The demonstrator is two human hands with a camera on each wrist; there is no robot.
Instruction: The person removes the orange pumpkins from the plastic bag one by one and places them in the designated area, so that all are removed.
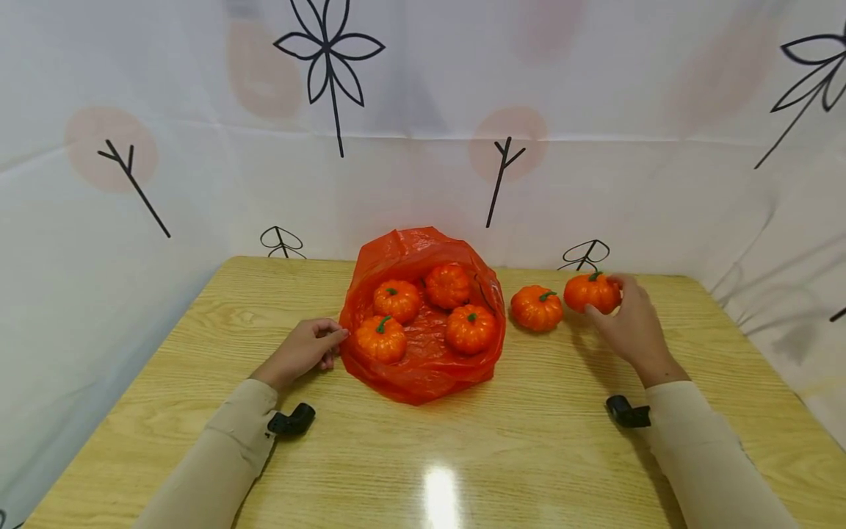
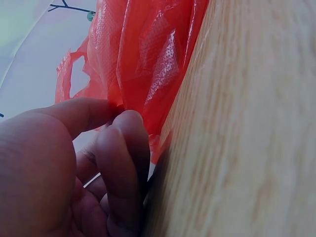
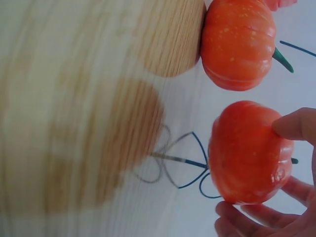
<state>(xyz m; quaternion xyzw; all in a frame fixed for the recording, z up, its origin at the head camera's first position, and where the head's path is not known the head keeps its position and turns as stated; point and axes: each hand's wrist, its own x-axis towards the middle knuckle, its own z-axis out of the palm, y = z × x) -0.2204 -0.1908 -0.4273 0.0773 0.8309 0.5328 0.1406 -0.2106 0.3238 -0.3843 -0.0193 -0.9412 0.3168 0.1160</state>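
Observation:
A red plastic bag (image 1: 423, 386) lies spread open on the table, with several small orange pumpkins (image 1: 470, 329) inside. My left hand (image 1: 311, 347) is at the bag's left side; in the left wrist view the thumb and index finger (image 2: 129, 126) pinch the thin red plastic (image 2: 153, 64). My right hand (image 1: 628, 323) grips a small orange pumpkin (image 1: 590, 292) with a green stem, thumb on one side and fingers on the other. In the right wrist view this pumpkin (image 3: 249, 153) is raised off the tabletop. Another pumpkin (image 1: 537, 308) sits on the table between it and the bag.
The wooden table (image 1: 423, 448) ends at the back against a white cloth backdrop (image 1: 410, 184) printed with flowers and twigs. A black wrist mount (image 1: 292, 421) sticks out from the left sleeve, and another black mount (image 1: 626, 413) from the right.

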